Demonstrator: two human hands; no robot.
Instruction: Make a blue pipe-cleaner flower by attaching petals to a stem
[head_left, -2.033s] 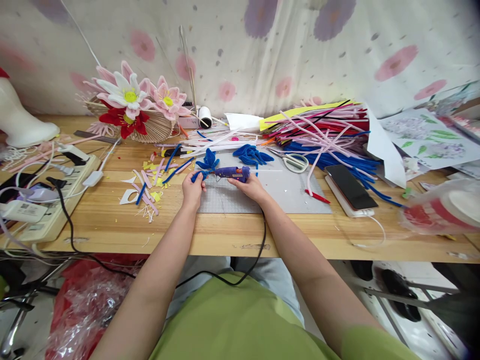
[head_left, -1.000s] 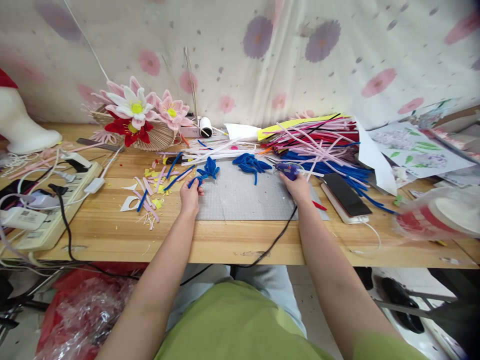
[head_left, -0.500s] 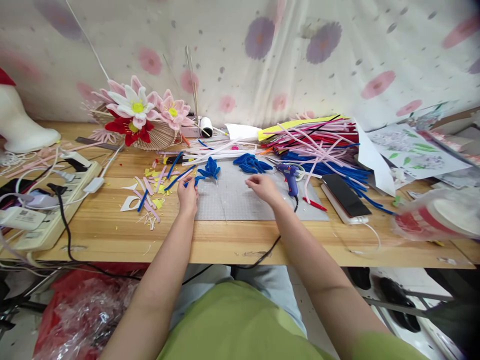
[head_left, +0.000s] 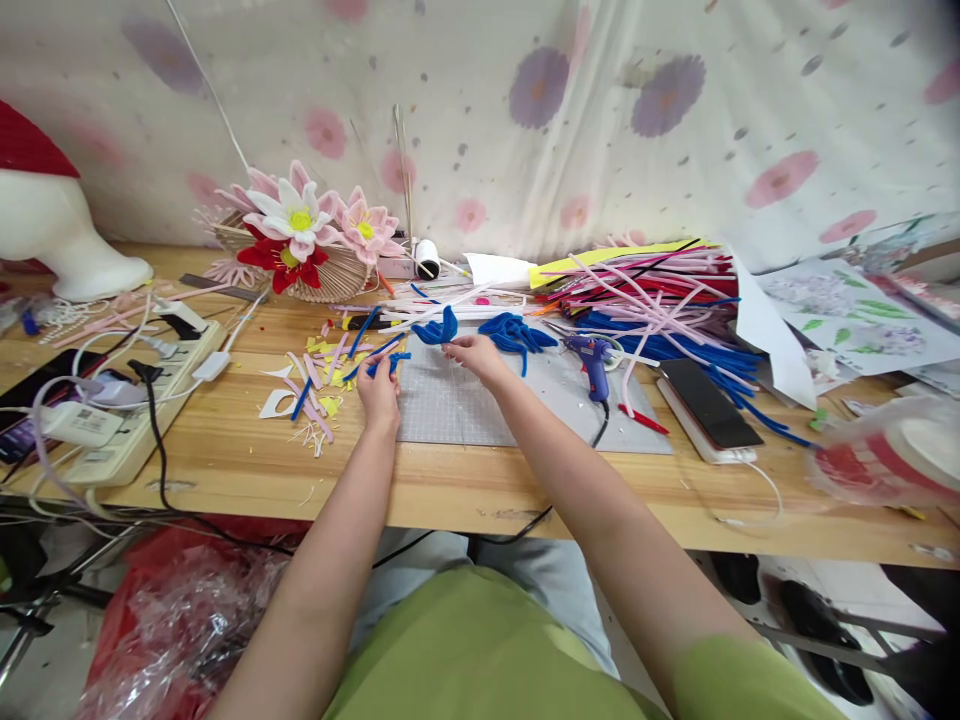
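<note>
My left hand (head_left: 380,395) is closed on a small blue pipe-cleaner piece (head_left: 397,360), which pokes out above the fingers. My right hand (head_left: 476,358) pinches the base of a blue pipe-cleaner flower (head_left: 436,328), whose petals point up and to the left over the grey cutting mat (head_left: 427,425). The exact grip under the flower is partly hidden by the fingers. Just behind my right hand, more blue pipe-cleaner petals (head_left: 517,332) lie in a heap on the mat. To their right rests a purple glue gun (head_left: 594,365).
Cut pink, blue and yellow scraps (head_left: 319,385) litter the left side. A bundle of pipe cleaners (head_left: 645,290) lies at the back right, near a phone (head_left: 709,400). A power strip (head_left: 150,420), finished flowers (head_left: 296,220), and a red pen-like tool (head_left: 643,419) surround the mat.
My right hand has moved left from beside the glue gun and taken hold of the blue flower, which has tilted left. My left hand keeps its blue piece. The view has shifted slightly.
</note>
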